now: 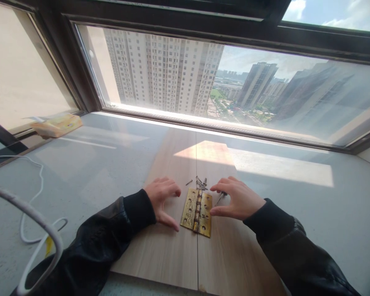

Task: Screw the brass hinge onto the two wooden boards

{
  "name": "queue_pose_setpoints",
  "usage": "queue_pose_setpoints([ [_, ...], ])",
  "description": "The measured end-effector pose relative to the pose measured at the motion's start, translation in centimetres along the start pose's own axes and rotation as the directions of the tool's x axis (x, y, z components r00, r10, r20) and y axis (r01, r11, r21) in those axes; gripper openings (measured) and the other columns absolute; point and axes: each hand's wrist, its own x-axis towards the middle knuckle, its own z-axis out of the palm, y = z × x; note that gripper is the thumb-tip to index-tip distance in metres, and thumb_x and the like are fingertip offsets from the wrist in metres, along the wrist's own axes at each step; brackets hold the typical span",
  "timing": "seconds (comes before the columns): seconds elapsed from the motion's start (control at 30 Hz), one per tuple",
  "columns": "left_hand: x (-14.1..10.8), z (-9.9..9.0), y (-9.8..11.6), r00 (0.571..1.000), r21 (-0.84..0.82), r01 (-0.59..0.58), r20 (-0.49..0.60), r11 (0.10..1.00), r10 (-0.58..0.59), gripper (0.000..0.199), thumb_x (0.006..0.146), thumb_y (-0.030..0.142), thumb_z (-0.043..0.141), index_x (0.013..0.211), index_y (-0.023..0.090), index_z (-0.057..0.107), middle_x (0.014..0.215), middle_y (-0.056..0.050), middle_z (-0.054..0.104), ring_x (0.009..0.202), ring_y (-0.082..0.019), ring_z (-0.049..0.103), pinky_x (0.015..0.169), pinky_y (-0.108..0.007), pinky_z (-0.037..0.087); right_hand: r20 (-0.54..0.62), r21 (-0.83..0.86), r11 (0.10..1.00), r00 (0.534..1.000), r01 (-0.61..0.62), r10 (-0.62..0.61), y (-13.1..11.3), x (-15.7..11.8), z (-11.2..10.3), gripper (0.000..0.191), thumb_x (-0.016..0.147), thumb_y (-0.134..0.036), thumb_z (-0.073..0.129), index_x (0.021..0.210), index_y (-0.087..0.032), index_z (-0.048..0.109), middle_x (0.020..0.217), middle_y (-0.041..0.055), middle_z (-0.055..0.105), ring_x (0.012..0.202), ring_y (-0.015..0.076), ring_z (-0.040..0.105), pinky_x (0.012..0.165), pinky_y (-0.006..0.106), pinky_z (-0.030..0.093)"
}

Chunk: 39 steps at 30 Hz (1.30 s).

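A brass-coloured butt hinge [189,209] lies opened flat across the seam between two pale wooden boards [172,255]. Its surface is stained, and several screw holes show in both leaves. My left hand [163,201] rests on the left board beside the hinge, thumb and fingers apart, holding nothing. On the other side, my right hand [234,199] has its thumb and fingers spread near the hinge's right leaf. A screwdriver [220,198] with a dark handle lies under that hand, partly hidden by it. Several screws [201,183] are heaped just beyond the hinge, with a single one to the left.
The boards lie on a pale windowsill [311,205] below a large dark-framed window [185,119]. A yellowish packet [60,125] sits at the far left corner. White cable [41,176] loops along the left side, close to my left sleeve.
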Motion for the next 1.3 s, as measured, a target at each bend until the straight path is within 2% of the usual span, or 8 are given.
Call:
queue_pose_setpoints([
  [0.13, 0.0, 0.3, 0.9, 0.999, 0.021, -0.006, 0.051, 1.000, 0.005, 0.079, 0.041, 0.075, 0.075, 0.091, 0.020, 0.051, 0.109, -0.007, 0.061, 0.097, -0.026, 0.051, 0.083, -0.038, 0.033, 0.086, -0.031, 0.999, 0.995, -0.043, 0.046, -1.7, -0.4, -0.1, 0.061, 0.069, -0.064, 0.067, 0.105, -0.016, 0.071, 0.096, 0.0136, 0.067, 0.089, 0.0289, 0.057, 0.077, 0.043, 0.046],
  [0.3, 0.1, 0.8, 1.5, 0.998, 0.067, 0.007, 0.068, 0.998, -0.012, 0.069, 0.054, 0.073, 0.072, 0.090, 0.020, 0.049, 0.108, -0.008, 0.061, 0.098, -0.027, 0.050, 0.084, -0.039, 0.033, 0.107, -0.066, 0.993, 0.989, -0.095, 0.102, -3.1, -0.2, 0.5, 0.042, 0.077, -0.053, 0.065, 0.097, -0.016, 0.068, 0.094, 0.0096, 0.064, 0.090, 0.0239, 0.056, 0.079, 0.040, 0.045],
  [0.43, 0.2, 0.9, 1.6, 0.998, 0.073, 0.006, 0.064, 0.997, -0.011, 0.067, 0.056, 0.072, 0.072, 0.090, 0.019, 0.050, 0.108, -0.008, 0.061, 0.099, -0.027, 0.051, 0.084, -0.039, 0.033, 0.084, -0.067, 0.983, 0.981, -0.170, 0.175, -3.9, -0.1, 0.9, 0.029, 0.084, -0.043, 0.060, 0.095, -0.016, 0.064, 0.094, 0.0055, 0.062, 0.092, 0.0192, 0.056, 0.085, 0.040, 0.045],
  [0.8, 0.2, 0.9, 1.5, 0.997, 0.076, -0.041, 0.066, 0.996, 0.036, 0.060, 0.057, 0.064, 0.077, 0.090, 0.019, 0.054, 0.107, -0.006, 0.064, 0.102, -0.026, 0.053, 0.083, -0.037, 0.035, 0.107, 0.060, 0.960, 0.958, -0.273, 0.266, -3.2, 0.3, 0.8, 0.021, 0.087, -0.036, 0.061, 0.087, -0.015, 0.062, 0.093, 0.0039, 0.063, 0.090, 0.0168, 0.058, 0.085, 0.039, 0.048],
  [0.97, 0.1, 1.0, 1.4, 0.996, 0.110, -0.078, 0.038, 0.991, 0.075, 0.057, 0.054, 0.061, 0.078, 0.087, 0.019, 0.056, 0.101, -0.004, 0.065, 0.097, -0.024, 0.055, 0.081, -0.036, 0.036, 0.101, 0.252, 0.925, 0.959, -0.283, 0.266, -2.5, 0.1, -0.2, 0.016, 0.083, -0.031, 0.064, 0.083, -0.015, 0.063, 0.079, 0.0016, 0.062, 0.075, 0.0138, 0.057, 0.075, 0.035, 0.049],
  [1.1, 0.2, 0.7, 1.6, 0.996, 0.142, -0.083, 0.046, 0.986, 0.077, 0.053, 0.054, 0.062, 0.078, 0.078, 0.019, 0.058, 0.092, -0.003, 0.065, 0.093, -0.023, 0.056, 0.077, -0.035, 0.036, 0.106, 0.550, 0.807, 0.976, -0.216, 0.189, -2.3, -0.2, -1.3, 0.020, 0.076, -0.035, 0.063, 0.082, -0.016, 0.062, 0.071, 0.0037, 0.065, 0.056, 0.0121, 0.055, 0.052, 0.029, 0.048],
  [1.2, 0.2, 0.6, 1.7, 0.996, 0.155, -0.061, 0.080, 0.986, 0.049, 0.050, 0.054, 0.062, 0.079, 0.064, 0.018, 0.057, 0.080, -0.001, 0.063, 0.086, -0.021, 0.055, 0.074, -0.033, 0.035, 0.026, 0.717, 0.684, 0.987, -0.131, 0.162, -2.7, -0.4, -1.7, 0.028, 0.074, -0.044, 0.065, 0.078, -0.019, 0.052, 0.065, 0.0017, 0.062, 0.051, 0.0126, 0.056, 0.043, 0.027, 0.047],
  [1.3, 0.2, 0.6, 1.4, 0.997, 0.163, -0.020, 0.076, 0.986, 0.008, 0.045, 0.062, 0.054, 0.077, 0.053, 0.016, 0.055, 0.067, 0.000, 0.061, 0.076, -0.017, 0.054, 0.072, -0.033, 0.032, -0.097, 0.793, 0.608, 0.980, -0.031, 0.176, -3.4, -0.5, -1.6, 0.034, 0.073, -0.044, 0.070, 0.077, -0.020, 0.046, 0.065, -0.0005, 0.060, 0.050, 0.0121, 0.057, 0.042, 0.026, 0.048],
])
